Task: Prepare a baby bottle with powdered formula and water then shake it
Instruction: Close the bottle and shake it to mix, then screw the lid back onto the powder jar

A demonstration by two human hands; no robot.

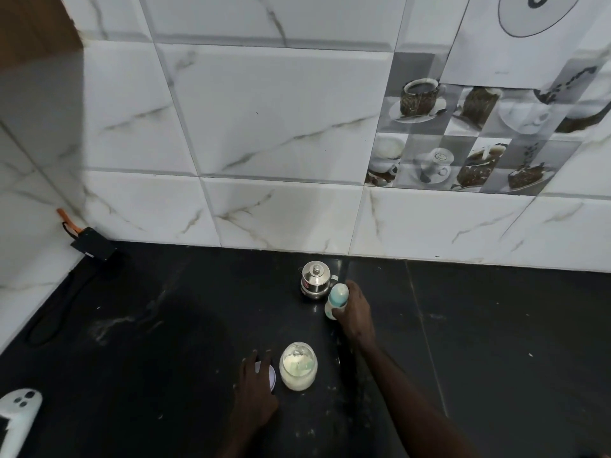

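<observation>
A baby bottle [336,297] with a pale blue-green cap stands on the black counter, and my right hand [355,312] grips it from the right side. Just behind it to the left is a small steel pot [315,281] with a lid. Nearer to me stands an open glass jar [298,365] with white powder inside. Left of the jar, my left hand [256,388] lies over the jar's white lid [271,375] with fingers spread on top of it. Most of the lid is hidden under the fingers.
The black counter [165,325] meets a white marble-tiled wall at the back. A black box [94,246] with a cable sits in the far left corner. A white device [16,414] lies at the near left edge.
</observation>
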